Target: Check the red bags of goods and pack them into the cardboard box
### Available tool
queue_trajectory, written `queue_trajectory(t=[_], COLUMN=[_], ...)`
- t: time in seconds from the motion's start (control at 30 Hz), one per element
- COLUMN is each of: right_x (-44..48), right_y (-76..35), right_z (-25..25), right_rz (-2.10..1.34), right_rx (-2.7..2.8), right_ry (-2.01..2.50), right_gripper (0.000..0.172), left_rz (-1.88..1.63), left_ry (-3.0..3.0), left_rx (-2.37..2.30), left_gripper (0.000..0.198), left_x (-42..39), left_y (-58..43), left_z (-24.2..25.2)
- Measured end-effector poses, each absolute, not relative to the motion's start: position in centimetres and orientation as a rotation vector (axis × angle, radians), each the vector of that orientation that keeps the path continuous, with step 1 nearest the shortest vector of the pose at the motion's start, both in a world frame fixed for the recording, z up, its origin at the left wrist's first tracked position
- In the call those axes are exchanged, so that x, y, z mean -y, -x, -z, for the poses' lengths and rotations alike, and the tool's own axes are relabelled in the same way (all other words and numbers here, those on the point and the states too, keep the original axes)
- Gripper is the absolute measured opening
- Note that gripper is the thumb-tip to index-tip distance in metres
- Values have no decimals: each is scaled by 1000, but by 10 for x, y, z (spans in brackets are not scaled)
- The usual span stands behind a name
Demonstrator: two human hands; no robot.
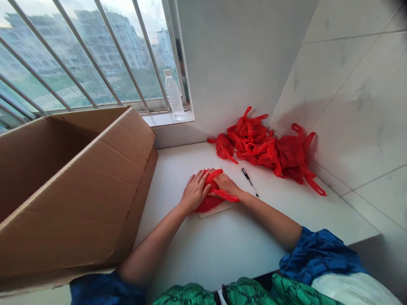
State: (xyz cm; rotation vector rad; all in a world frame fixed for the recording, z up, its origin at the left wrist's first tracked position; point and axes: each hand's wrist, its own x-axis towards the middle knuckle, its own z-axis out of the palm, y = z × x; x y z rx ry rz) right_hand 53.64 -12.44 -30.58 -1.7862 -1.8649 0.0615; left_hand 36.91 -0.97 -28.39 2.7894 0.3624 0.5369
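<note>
A red plastic bag [208, 205] lies on the white table in front of me, with its handle loops pointing right. My left hand [195, 190] rests flat on its left side, fingers stretched out. On the far right side, my right hand [225, 182] lies against the bag, partly covered by a handle loop; its visible fingers are extended. Under the bag a pale, flat pad or sheet [219, 210] shows at the near edge. A black-capped pen [249, 181] lies just right of my right hand.
A large open cardboard box [82, 186] stands on the left. Several crumpled red plastic bags [263, 146] are heaped against the wall at the back right. A clear water bottle [174, 95] stands on the windowsill [171, 118] beside the barred window. The white table [222, 245] meets tiled wall on the right.
</note>
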Motion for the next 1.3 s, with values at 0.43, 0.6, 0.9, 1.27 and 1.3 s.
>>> queue_trajectory(t=[0.43, 0.6, 0.9, 1.27, 1.3], right_x=[118, 117, 130, 161, 161], right_y=[-540, -539, -539, -538, -539], right_z=[317, 317, 310, 267, 267], right_rz=[-117, -76, -245, -352, -331], right_rx=[1836, 1822, 1659, 1317, 1272], right_ry=[1821, 1812, 1610, 1501, 1497], right_gripper=[80, 64, 95, 40, 40], left_rz=[-475, -510, -718, -751, -784], left_ry=[-2797, -2833, -2619, -1976, -1934], left_rx=[-330, -330, -297, -556, -588], left_gripper=[52, 49, 32, 43, 47], left_x=[6, 5, 8, 2, 0], left_y=[-376, -377, -370, -356, -357], left_z=[297, 301, 297, 257, 254])
